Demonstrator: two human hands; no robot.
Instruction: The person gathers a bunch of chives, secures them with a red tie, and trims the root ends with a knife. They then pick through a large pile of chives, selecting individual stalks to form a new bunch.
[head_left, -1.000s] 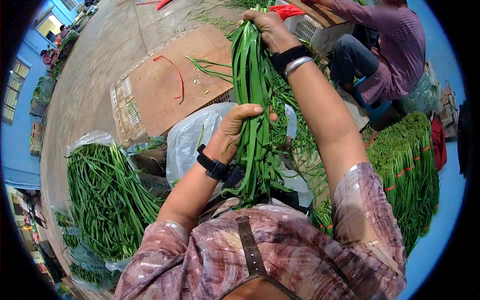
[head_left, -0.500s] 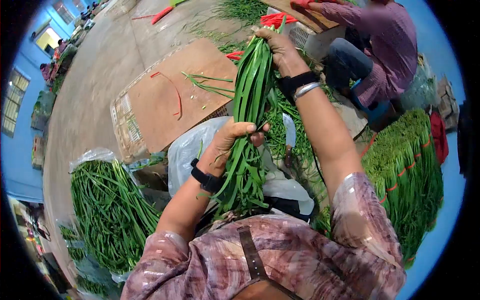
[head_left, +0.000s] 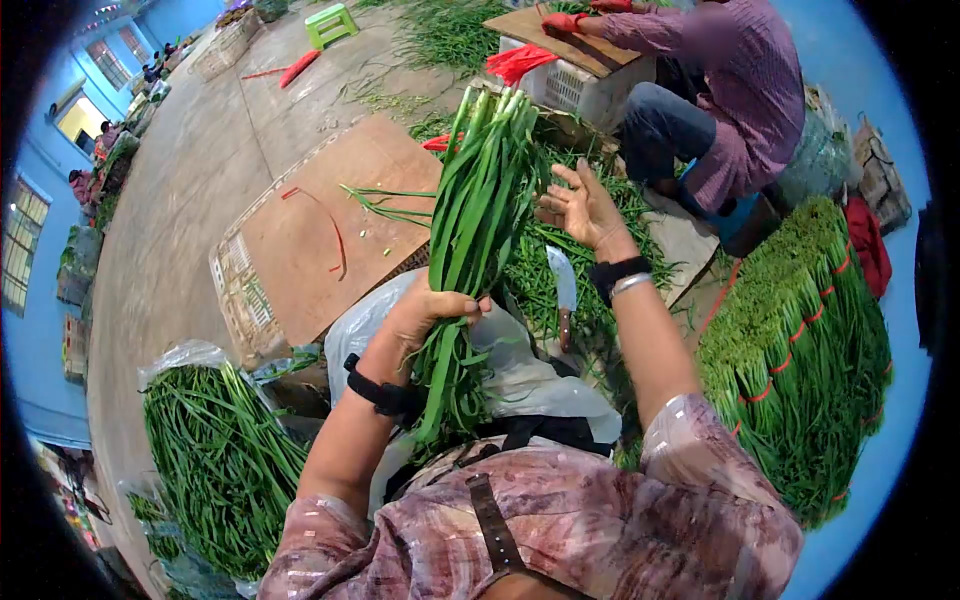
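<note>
Gripping the greens below their middle, my left hand holds them roughly upright over the plastic. My right hand has let go of them and is spread wide just beside, so the left alone now supports them.

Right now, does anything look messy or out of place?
Yes: a knife lies among loose green leaves, an odd, risky-looking spot for something sharp. A curved red strip lies stray on the brown board.

Left hand partly hidden behind leaf bunch, co-worker cut off by top edge, distant people too small to make out, shirt cropped below
</note>
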